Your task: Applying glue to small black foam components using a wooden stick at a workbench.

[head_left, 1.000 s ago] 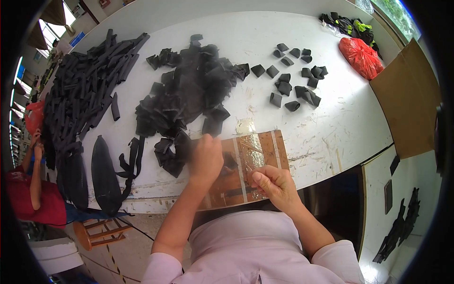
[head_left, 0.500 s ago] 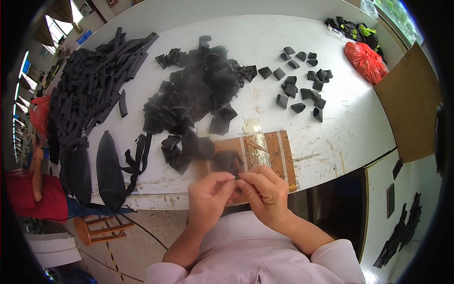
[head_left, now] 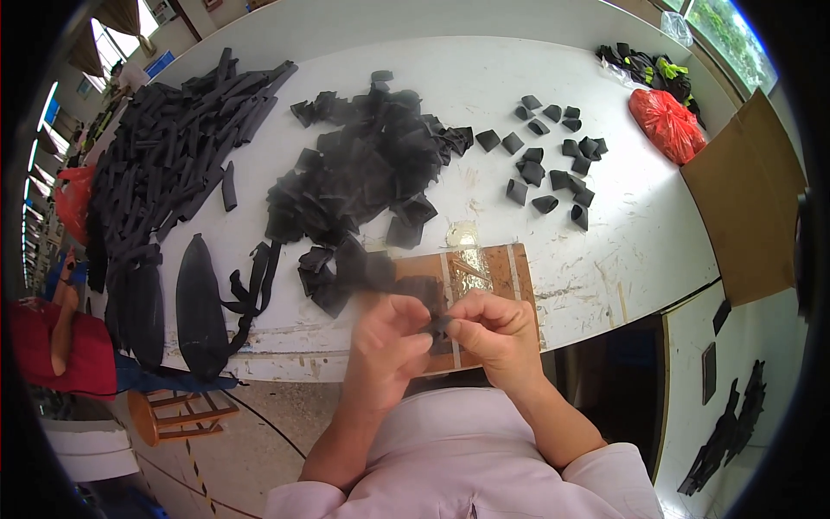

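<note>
Over the near edge of the wooden board (head_left: 504,275), my two hands meet at a small black fabric piece (head_left: 441,326). My right hand (head_left: 499,333) pinches it between thumb and forefinger. My left hand (head_left: 385,346), a little smeared by motion, has its thumb and forefinger closed on the other end. Most of the piece is hidden by the fingers. Just beyond them, another dark fabric piece (head_left: 418,292) lies on the board. A large heap of short black fabric tubes (head_left: 354,164) spreads beyond the board, to the left.
Long black strips (head_left: 173,147) are piled at the far left of the white table (head_left: 596,268). Several short tubes (head_left: 545,204) lie scattered right of centre. A red plastic bag (head_left: 666,125) and cardboard (head_left: 743,203) stand at right. Beside a wooden stool (head_left: 177,415) is a person in red (head_left: 73,350).
My hands have shifted slightly; the left fingers have spread somewhat and the right hand has turned at the fabric piece. The whole view has moved a little.
</note>
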A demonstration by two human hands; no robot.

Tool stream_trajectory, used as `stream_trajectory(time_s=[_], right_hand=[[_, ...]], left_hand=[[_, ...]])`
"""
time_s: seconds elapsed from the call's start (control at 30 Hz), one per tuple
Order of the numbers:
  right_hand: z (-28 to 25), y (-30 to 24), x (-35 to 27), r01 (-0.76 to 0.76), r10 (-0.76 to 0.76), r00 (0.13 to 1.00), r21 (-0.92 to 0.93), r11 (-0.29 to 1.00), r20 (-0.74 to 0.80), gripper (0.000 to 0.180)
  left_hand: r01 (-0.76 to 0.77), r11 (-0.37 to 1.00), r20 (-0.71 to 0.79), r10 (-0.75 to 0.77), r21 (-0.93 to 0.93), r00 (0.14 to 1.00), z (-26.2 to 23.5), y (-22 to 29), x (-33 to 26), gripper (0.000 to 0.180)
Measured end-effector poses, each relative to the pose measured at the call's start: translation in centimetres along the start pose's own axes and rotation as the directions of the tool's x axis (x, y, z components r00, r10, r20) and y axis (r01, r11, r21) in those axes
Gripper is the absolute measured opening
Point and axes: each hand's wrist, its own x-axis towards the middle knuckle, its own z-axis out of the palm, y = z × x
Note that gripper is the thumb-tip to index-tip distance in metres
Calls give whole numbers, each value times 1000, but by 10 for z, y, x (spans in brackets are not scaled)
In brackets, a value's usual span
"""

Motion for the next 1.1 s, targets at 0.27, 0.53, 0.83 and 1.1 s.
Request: stream_trajectory(time_s=[0.27, 0.53, 0.83, 1.1], right_hand=[[-10, -15, 6, -259, 260, 947, -28, 965, 191, 26], [-11, -31, 49, -213, 259, 892, -161, 964, 370, 30], [-12, -23, 31, 287, -243, 958, -490, 823, 152, 25], [3, -36, 20, 570, -495, 817, -544, 615, 297, 28]], left_hand=[[-343, 785, -115, 460, 516, 880, 15, -4, 7, 14], [47, 945, 110, -12, -324, 994, 4, 17, 22, 15], [-611, 246, 380, 595, 753, 708, 22, 15, 31, 30], [-671, 645, 235, 634, 366, 737, 22, 6, 25, 15]])
